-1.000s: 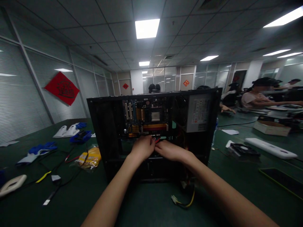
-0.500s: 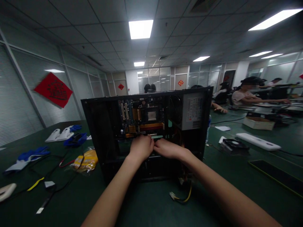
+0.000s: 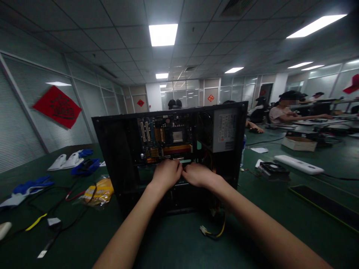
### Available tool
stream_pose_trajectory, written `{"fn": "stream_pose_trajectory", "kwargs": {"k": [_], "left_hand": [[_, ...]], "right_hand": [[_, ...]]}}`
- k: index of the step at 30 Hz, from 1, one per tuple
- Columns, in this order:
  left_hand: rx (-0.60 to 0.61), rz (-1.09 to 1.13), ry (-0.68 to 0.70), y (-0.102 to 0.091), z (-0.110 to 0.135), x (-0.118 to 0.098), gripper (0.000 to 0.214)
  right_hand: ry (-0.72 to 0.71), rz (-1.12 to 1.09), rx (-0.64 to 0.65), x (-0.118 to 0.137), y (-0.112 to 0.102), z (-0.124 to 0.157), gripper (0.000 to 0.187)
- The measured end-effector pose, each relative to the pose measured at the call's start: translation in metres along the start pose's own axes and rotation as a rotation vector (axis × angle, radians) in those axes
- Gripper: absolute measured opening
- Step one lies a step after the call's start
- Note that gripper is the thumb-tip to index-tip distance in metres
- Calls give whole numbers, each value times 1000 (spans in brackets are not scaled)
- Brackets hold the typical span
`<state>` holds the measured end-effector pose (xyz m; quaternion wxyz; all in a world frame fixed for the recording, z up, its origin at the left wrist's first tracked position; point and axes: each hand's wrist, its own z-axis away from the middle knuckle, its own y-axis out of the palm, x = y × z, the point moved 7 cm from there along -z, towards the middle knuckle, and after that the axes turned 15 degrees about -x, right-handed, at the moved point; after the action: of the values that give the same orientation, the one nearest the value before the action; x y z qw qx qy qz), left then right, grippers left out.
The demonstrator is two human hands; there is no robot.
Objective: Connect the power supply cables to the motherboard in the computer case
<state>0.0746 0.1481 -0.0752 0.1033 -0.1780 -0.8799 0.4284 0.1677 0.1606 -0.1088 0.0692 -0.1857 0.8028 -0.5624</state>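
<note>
A black computer case (image 3: 112,149) stands open-sided before me on the green table. Inside it are a motherboard (image 3: 165,130) with a bare processor, yellow and red memory slots, and a grey power supply (image 3: 225,130) at the upper right. My left hand (image 3: 166,172) and my right hand (image 3: 198,174) reach into the case just below the motherboard, side by side, with their fingers curled. The backs of both hands hide whatever the fingertips grip. Loose wires run down the right of the case, ending in a white plug (image 3: 204,230) on the table.
Left of the case lie a yellow packet (image 3: 99,191), a blue tray (image 3: 85,167), gloves (image 3: 32,186) and cables. To the right are a fan cooler (image 3: 273,170), a white power strip (image 3: 298,164) and a cardboard box (image 3: 298,142). People (image 3: 283,110) sit at tables behind.
The whole scene has shifted slightly left in view as my head turned a little. Both hands stay at the same spot in the case, with their fingers still curled.
</note>
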Motion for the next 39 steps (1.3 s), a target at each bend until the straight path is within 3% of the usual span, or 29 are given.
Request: {"fn": "stream_pose_trajectory", "kwargs": {"k": [5, 14, 18, 22, 28, 33, 36, 39], "left_hand": [[6, 14, -8, 1, 1, 1, 32], [4, 52, -16, 4, 0, 3, 31], [1, 78, -20, 4, -1, 3, 30], [-14, 115, -41, 0, -2, 4, 38], [-19, 313, -21, -5, -3, 6, 50], [-35, 601, 4, -16, 1, 5, 67], [-1, 737, 35, -26, 4, 5, 76], [-5, 710, 146, -43, 5, 7, 78]], "right_hand": [[-42, 76, 56, 3, 0, 3, 55], [-103, 10, 222, 7, 2, 4, 53], [-89, -9, 223, 7, 3, 1, 53], [-60, -63, 41, 8, -6, -2, 43], [132, -239, -287, -8, -31, -1, 28], [166, -684, -577, -13, -48, 1, 52], [113, -860, -601, -9, -56, 2, 57], [-37, -786, -425, 5, -65, 4, 62]]}}
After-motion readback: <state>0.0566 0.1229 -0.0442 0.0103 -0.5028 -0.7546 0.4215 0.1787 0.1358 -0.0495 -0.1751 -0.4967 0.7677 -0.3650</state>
